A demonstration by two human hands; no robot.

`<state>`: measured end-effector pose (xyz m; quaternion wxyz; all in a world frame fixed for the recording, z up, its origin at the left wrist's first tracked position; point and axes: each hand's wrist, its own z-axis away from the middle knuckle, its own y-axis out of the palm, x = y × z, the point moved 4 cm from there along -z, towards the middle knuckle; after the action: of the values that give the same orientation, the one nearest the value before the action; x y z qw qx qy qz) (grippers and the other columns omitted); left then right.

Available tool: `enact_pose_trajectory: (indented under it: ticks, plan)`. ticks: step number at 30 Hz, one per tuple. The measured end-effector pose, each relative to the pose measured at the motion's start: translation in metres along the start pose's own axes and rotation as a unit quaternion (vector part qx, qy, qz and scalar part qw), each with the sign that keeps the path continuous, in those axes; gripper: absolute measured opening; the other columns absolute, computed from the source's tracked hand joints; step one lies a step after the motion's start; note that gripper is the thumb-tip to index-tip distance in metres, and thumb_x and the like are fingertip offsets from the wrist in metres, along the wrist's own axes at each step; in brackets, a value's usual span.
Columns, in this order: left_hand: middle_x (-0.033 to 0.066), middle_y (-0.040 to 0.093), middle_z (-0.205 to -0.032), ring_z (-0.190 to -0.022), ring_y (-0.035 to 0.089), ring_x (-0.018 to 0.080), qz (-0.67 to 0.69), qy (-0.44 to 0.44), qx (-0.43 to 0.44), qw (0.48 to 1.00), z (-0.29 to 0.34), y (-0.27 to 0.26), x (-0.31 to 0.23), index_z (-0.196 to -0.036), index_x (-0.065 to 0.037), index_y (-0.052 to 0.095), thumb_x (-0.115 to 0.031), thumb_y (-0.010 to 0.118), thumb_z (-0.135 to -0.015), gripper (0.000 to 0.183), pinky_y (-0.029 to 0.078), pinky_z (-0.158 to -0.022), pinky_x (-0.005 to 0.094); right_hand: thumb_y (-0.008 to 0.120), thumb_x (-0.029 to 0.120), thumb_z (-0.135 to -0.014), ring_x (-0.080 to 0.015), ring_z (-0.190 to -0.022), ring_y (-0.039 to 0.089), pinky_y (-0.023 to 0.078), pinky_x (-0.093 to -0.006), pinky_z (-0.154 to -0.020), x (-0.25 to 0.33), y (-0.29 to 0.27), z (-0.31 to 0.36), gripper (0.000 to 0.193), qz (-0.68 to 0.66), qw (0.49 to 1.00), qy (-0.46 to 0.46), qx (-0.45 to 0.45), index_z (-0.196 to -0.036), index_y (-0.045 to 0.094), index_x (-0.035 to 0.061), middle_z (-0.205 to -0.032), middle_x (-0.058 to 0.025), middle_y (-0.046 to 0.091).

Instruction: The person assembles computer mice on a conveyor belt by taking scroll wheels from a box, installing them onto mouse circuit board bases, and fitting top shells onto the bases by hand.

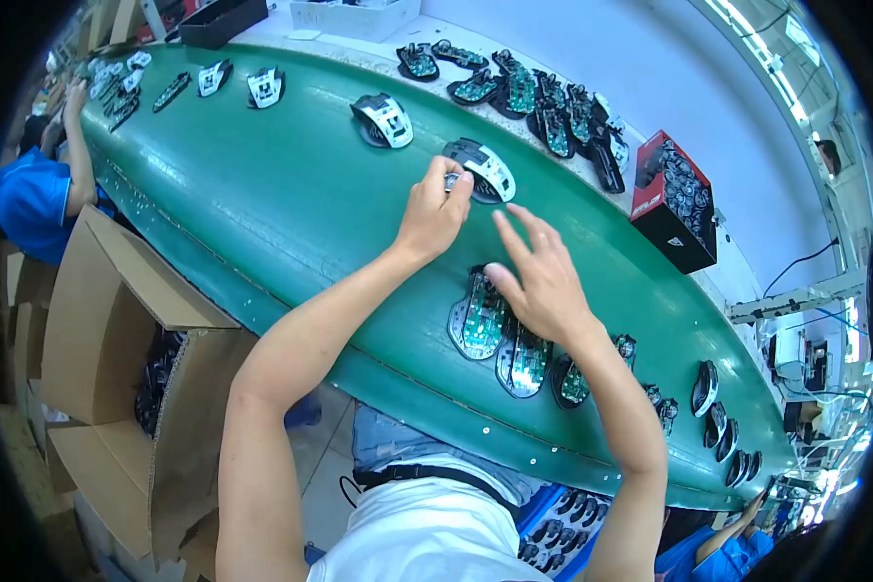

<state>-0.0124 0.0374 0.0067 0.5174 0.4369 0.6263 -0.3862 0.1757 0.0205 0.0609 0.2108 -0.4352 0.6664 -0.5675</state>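
My left hand (435, 211) is closed in a pinch on a small round grey part (451, 181). It is beside a mouse shell (490, 173) in white and black that lies on the green conveyor belt. My right hand (541, 272) is open with its fingers spread, and nothing shows in it. Just below that hand lies a mouse base with a green circuit board (478, 325). Next to it is a second mouse base (524, 364), partly behind my right wrist. Whether my right thumb touches the first base, I cannot tell.
Up the belt are more mouse shells (383, 121). Circuit-board assemblies (517, 87) crowd the far ledge, near a red and black box (676, 233) of small round parts. An open cardboard carton (116, 320) stands at left. People in blue work at both ends.
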Motion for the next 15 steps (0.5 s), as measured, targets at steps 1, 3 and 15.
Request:
enact_pose_trajectory:
  ticks: [1,3,15]
  plan:
    - [0.0107,0.063,-0.071,-0.065,0.062,0.0204,-0.008,0.012,-0.015,1.0,-0.005,0.001,0.001,-0.109,-0.003,0.056,-0.028,0.058,-0.098,0.027,0.048,-0.061,0.0372,0.062,0.033,-0.094,-0.0406,-0.131,0.045,0.038,-0.0487,-0.109,-0.003,-0.012,0.001,0.056,-0.023,0.998,0.012,-0.055,-0.144,0.049,0.0096,-0.144,-0.019,0.045]
    - [0.0113,0.063,-0.072,-0.067,0.059,0.0173,-0.016,0.015,-0.044,0.999,0.021,0.038,-0.001,-0.099,-0.001,0.059,-0.028,0.058,-0.099,0.028,0.046,-0.06,0.036,0.064,0.026,-0.093,-0.0402,-0.127,0.048,0.041,-0.0479,-0.106,-0.022,-0.055,0.049,0.045,-0.074,0.994,0.057,-0.061,-0.134,0.058,0.0071,-0.139,-0.0199,0.049]
    - [-0.005,0.038,-0.059,-0.048,0.031,0.0033,-0.03,-0.013,0.044,0.999,0.004,0.01,0.027,-0.073,-0.009,0.047,-0.03,0.049,-0.106,0.039,0.022,-0.042,0.0233,0.068,0.016,-0.085,-0.0364,-0.112,0.06,0.048,-0.0447,-0.097,-0.209,-0.144,0.302,0.026,0.064,0.903,0.369,-0.211,-0.109,0.068,0.0054,-0.118,-0.0167,0.064]
